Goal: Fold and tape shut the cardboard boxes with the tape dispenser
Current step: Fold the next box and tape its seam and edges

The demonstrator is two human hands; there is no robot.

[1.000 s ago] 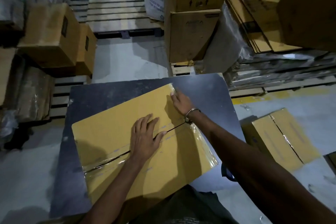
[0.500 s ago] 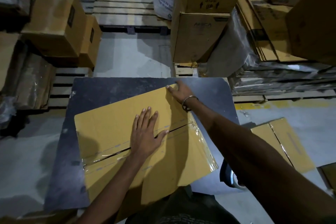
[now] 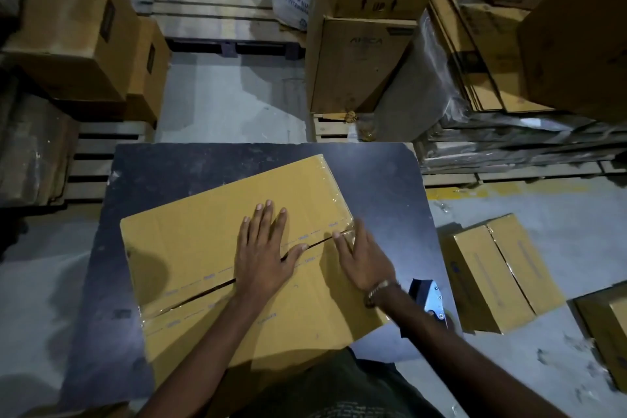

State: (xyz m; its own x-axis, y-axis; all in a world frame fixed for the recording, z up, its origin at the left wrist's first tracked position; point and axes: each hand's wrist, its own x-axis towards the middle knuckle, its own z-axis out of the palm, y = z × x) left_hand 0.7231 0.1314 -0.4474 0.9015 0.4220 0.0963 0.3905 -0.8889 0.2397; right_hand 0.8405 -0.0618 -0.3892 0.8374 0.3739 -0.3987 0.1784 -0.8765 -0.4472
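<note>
**Tape pressed flat along the seam of a closed box**

At the far left, brown stacked cartons [image 3: 71, 41] are seen on a pallet, well apart from the work. Nearer, a dark table [image 3: 176, 173] carries the yellow cardboard box [image 3: 190, 248], laid at a slant with its flaps folded shut. A strip of clear tape [image 3: 190, 295] is run along the centre seam, and more tape is wrapped over the right-hand edge.

The left hand [image 3: 264, 254] is laid flat and fully open across the seam, fingers spread, nothing gripped; it is judged to be placed there so that the flaps are held level and the box is kept from sliding. Just beside it, the right hand [image 3: 364, 258] is also spread open and pressed palm-down where the seam meets the right edge, apparently so that the tape end is rubbed onto the cardboard. Nothing is held in it.

Right of the wrist, the tape dispenser [image 3: 429, 299] is set down on the table edge, within easy reach. Further right, a second yellow box [image 3: 502, 268] is left on the floor, its seam already closed.
</note>
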